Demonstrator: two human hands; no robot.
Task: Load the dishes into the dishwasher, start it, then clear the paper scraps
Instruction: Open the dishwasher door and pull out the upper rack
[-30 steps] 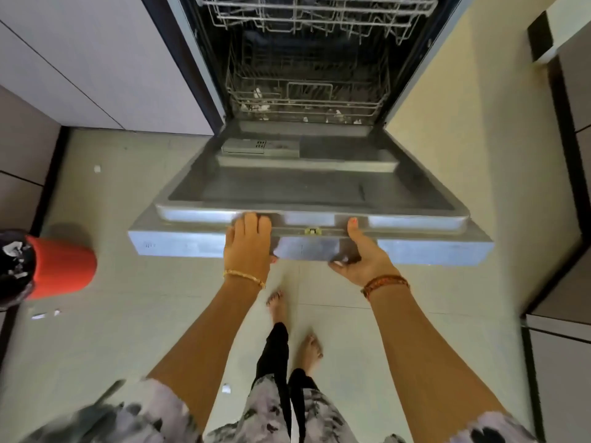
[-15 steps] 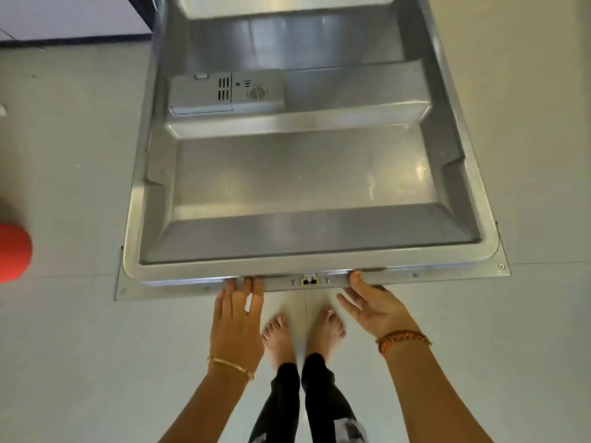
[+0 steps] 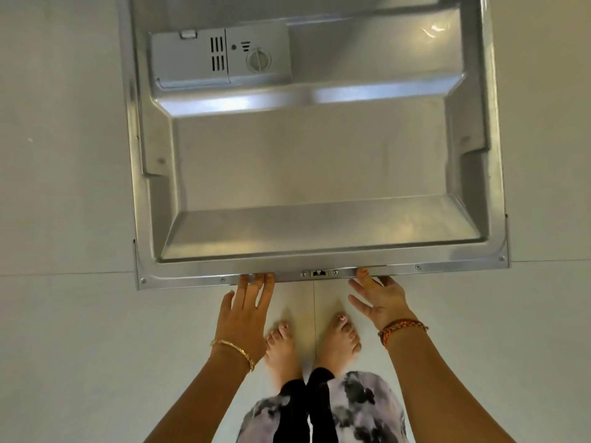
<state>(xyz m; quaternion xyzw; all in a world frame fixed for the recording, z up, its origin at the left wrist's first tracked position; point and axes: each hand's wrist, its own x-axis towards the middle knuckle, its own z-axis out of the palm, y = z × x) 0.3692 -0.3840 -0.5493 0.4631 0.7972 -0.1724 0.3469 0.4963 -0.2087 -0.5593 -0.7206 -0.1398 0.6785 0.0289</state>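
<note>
The dishwasher door (image 3: pixel 307 174) lies folded down flat, its steel inner face toward me and its grey detergent dispenser (image 3: pixel 220 57) at the upper left. My left hand (image 3: pixel 246 311) reaches to the door's near rim with straight fingers, fingertips touching the edge left of the latch (image 3: pixel 319 273). My right hand (image 3: pixel 380 302) is spread with its palm up just right of the latch, fingertips at the rim. Neither hand holds anything. The racks and dishes are out of view.
Pale floor tiles (image 3: pixel 64 314) surround the door on both sides. My bare feet (image 3: pixel 313 340) stand close to the door's near edge, between my arms.
The door has swung down from half open to fully flat. Both hands followed its rim down and loosened from a grip to fingertip contact. My view tilted down, losing the racks and red object.
</note>
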